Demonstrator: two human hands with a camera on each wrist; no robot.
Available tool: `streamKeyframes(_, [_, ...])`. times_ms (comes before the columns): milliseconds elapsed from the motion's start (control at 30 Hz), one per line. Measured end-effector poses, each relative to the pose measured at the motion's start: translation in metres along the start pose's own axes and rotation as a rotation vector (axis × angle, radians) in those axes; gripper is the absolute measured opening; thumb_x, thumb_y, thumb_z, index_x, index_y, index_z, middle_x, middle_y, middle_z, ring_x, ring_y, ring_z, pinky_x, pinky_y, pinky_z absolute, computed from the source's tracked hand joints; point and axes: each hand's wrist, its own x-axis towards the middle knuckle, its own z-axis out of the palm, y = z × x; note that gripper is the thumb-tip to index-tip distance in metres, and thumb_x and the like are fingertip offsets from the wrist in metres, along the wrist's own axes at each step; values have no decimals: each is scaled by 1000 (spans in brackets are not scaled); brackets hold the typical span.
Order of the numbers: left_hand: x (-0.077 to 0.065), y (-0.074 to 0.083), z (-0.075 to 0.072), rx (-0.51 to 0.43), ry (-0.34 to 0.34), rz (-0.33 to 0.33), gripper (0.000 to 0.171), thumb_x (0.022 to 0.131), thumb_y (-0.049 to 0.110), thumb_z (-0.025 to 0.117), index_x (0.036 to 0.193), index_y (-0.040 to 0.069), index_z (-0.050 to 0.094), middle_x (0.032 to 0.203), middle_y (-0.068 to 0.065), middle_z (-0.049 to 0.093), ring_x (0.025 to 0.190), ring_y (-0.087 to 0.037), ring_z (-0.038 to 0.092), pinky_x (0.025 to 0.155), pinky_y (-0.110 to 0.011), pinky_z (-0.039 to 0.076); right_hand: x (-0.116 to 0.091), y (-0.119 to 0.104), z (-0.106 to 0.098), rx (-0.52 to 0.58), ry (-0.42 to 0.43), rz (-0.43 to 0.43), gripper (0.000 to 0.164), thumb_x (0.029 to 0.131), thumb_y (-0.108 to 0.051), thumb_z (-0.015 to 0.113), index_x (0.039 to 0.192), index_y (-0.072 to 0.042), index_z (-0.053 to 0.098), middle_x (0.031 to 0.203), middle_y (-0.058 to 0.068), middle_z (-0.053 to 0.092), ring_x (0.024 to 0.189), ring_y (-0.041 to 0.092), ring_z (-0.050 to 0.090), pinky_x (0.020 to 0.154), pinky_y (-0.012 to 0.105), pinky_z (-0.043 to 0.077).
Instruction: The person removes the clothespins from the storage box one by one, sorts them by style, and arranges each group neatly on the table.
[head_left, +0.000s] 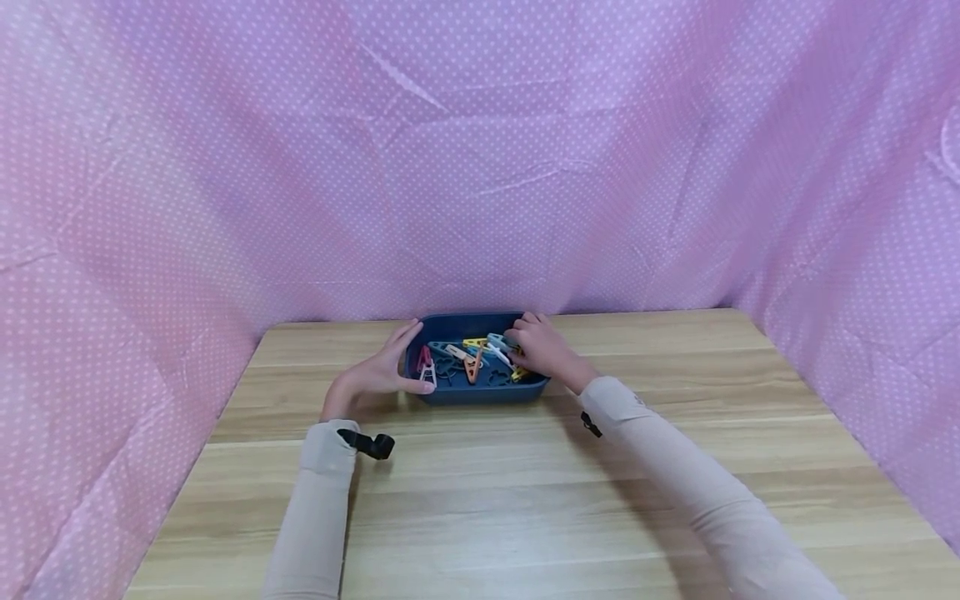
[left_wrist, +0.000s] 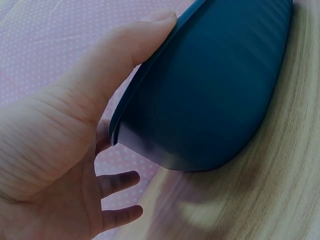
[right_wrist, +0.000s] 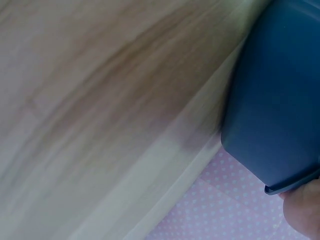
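A dark blue plastic bin point(head_left: 480, 393) sits at the far edge of the table with several plastic clothespins in it. My left hand point(head_left: 386, 367) spans its left end, fingers spread toward the back corner. In the left wrist view the thumb point(left_wrist: 145, 42) lies along the rim, while two fingers point(left_wrist: 120, 183) stick out straight beside the wall. Over the right end reaches my right hand point(head_left: 546, 348), fingers bent into the bin beside a white clothespin point(head_left: 498, 355) and a light blue one point(head_left: 498, 340). I cannot tell what its hidden fingertips hold.
An orange clothespin point(head_left: 472, 368), a pink one point(head_left: 425, 358) and a yellow one point(head_left: 474, 342) lie in the bin. Dark cut-out shapes point(head_left: 498, 378) lie on its floor. A pink dotted curtain point(head_left: 480, 208) hangs right behind the wooden table point(head_left: 480, 500).
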Motion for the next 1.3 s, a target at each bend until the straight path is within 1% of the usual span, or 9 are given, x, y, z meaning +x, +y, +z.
streamKeyframes(300, [1, -2, 1, -1, 4, -8, 116, 86, 38, 83, 165, 12, 2, 172, -12, -10, 158, -38, -5, 123, -67, 12, -2, -2, -2, 28, 6, -1, 27, 92, -21, 75, 112, -4, 76, 104, 10, 72, 96, 27, 55, 86, 42, 44])
streamKeyframes(533, [0, 0, 1, -1, 5, -3, 118, 85, 38, 83, 165, 11, 0, 172, -14, -10, 158, -39, -5, 122, -68, 12, -4, -2, -4, 54, 39, -8, 25, 92, -19, 75, 113, -5, 76, 103, 8, 71, 98, 26, 55, 84, 40, 43])
streamKeyframes(767, [-1, 2, 2, 3, 4, -13, 117, 86, 37, 83, 165, 12, 1, 172, -12, -10, 158, -39, -5, 122, -69, 12, -5, -2, -5, 74, 31, -10, 27, 92, -17, 74, 117, -4, 75, 111, 9, 71, 102, 27, 56, 89, 42, 47])
streamKeyframes(867, [-2, 1, 2, 3, 12, -5, 116, 86, 35, 83, 165, 9, 1, 172, -14, -9, 158, -41, -5, 121, -70, 12, -5, -2, -5, 77, 48, -15, 28, 92, -16, 74, 117, -4, 74, 110, 9, 71, 102, 27, 56, 90, 42, 48])
streamKeyframes(967, [-2, 0, 2, 6, 22, -3, 116, 86, 36, 83, 165, 9, 2, 172, -16, -8, 157, -43, -3, 121, -71, 13, -4, -3, -4, 77, 74, -21, 28, 91, -16, 75, 116, -4, 75, 109, 9, 70, 102, 27, 57, 90, 42, 49])
streamKeyframes(1200, [-4, 3, 3, 6, 13, -26, 118, 84, 42, 83, 165, 13, 2, 172, -12, -9, 157, -43, -3, 121, -69, 14, -7, -3, -2, 74, 110, -31, 27, 89, -14, 77, 114, -4, 75, 108, 9, 71, 99, 26, 57, 85, 40, 48])
streamKeyframes(1300, [-3, 5, 3, -4, 13, -13, 118, 84, 40, 83, 165, 13, 2, 172, -13, -10, 157, -43, -3, 121, -70, 13, -7, -2, -2, 75, 131, -29, 26, 88, -13, 78, 113, -4, 75, 107, 10, 71, 99, 27, 57, 85, 41, 49])
